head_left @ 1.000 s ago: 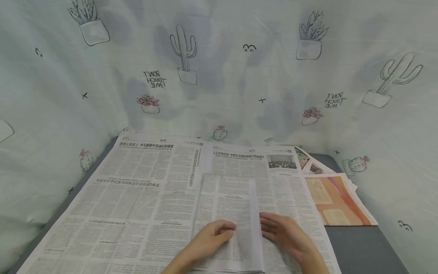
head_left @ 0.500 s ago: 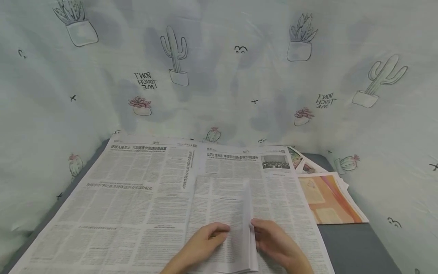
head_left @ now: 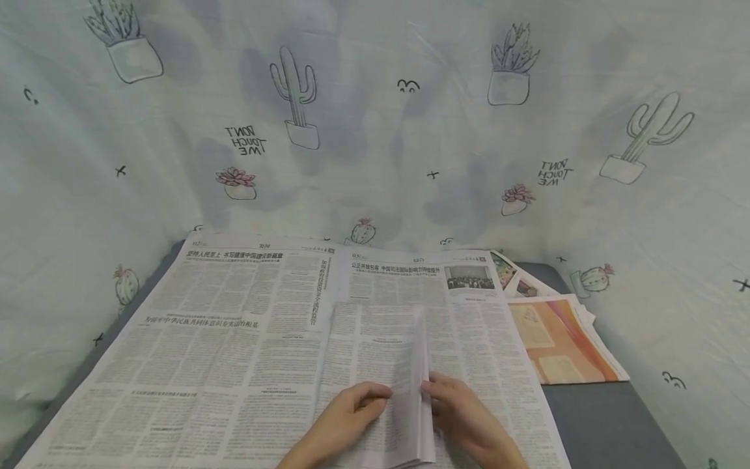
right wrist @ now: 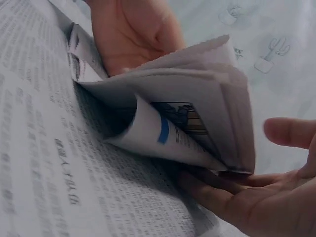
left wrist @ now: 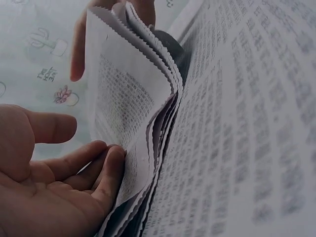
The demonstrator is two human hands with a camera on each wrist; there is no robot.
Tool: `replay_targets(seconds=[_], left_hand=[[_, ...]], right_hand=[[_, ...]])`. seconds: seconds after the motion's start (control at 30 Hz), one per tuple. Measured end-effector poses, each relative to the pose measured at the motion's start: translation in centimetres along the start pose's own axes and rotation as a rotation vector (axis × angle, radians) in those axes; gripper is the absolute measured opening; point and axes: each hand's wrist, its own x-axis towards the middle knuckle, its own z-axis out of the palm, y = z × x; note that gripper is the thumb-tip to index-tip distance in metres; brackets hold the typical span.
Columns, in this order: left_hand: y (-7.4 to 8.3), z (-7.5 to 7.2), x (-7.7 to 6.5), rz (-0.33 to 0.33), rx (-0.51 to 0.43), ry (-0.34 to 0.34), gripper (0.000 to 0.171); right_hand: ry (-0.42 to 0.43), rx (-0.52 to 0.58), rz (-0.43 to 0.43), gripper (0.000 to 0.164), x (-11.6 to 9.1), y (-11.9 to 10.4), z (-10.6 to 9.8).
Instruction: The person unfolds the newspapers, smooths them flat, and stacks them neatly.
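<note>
A large newspaper [head_left: 211, 358] lies spread out, with a smaller folded stack of newsprint [head_left: 375, 355] on its right half. The stack's right side is raised and bends leftward; its layered, jagged edges [left wrist: 170, 84] show in the left wrist view. My left hand [head_left: 351, 410] rests its fingertips on the upper sheet, thumb held apart from the paper. My right hand [head_left: 463, 417] stands at the raised edge, its fingers against the outer side. In the right wrist view the right thumb [right wrist: 291, 132] is apart from the paper, and a curled inner page [right wrist: 148, 133] shows between the layers.
Orange printed sheets [head_left: 571, 345] and other coloured papers [head_left: 524, 283] lie at the right, partly under the newspaper. The grey tabletop [head_left: 603, 417] shows along the right side. A pale cactus-print curtain [head_left: 375, 130] hangs behind and around the table.
The stack's right side has risen and bent leftward, and my right hand has moved left with it. My left hand stays on the upper sheet. The head view has shifted slightly.
</note>
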Motion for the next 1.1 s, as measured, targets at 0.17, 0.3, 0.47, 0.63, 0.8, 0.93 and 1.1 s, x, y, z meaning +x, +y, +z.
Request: replay_targets(seconds=[0.17, 0.3, 0.47, 0.63, 0.8, 0.93, 1.1], left_hand=[[0.0, -0.1, 0.2, 0.008, 0.006, 0.018, 0.029], [-0.2, 0.0, 0.5, 0.032, -0.06, 0.03, 0.034], [-0.4, 0.1, 0.6, 0.051, -0.185, 0.026, 0.044], [-0.2, 0.1, 0.6, 0.063, -0.218, 0.029, 0.047], [0.1, 0.2, 0.4, 0.077, -0.195, 0.014, 0.045], [0.1, 0.4, 0.2, 0.085, -0.198, -0.007, 0.048], [-0.2, 0.5, 0.2, 0.102, -0.183, 0.0, 0.047]], right_hand=[[0.033, 0.06, -0.063, 0.057, 0.2, 0.1, 0.3], [0.116, 0.163, -0.098, 0.05, 0.6, 0.1, 0.5], [0.189, 0.072, -0.158, 0.045, 0.7, 0.6, 0.9], [0.262, -0.24, -0.232, 0.047, 0.9, 1.5, 1.9], [0.272, -0.355, -0.265, 0.051, 1.0, 2.1, 2.9], [0.275, -0.401, -0.299, 0.05, 0.9, 2.3, 3.4], [0.293, -0.47, -0.33, 0.048, 1.0, 2.6, 3.6]])
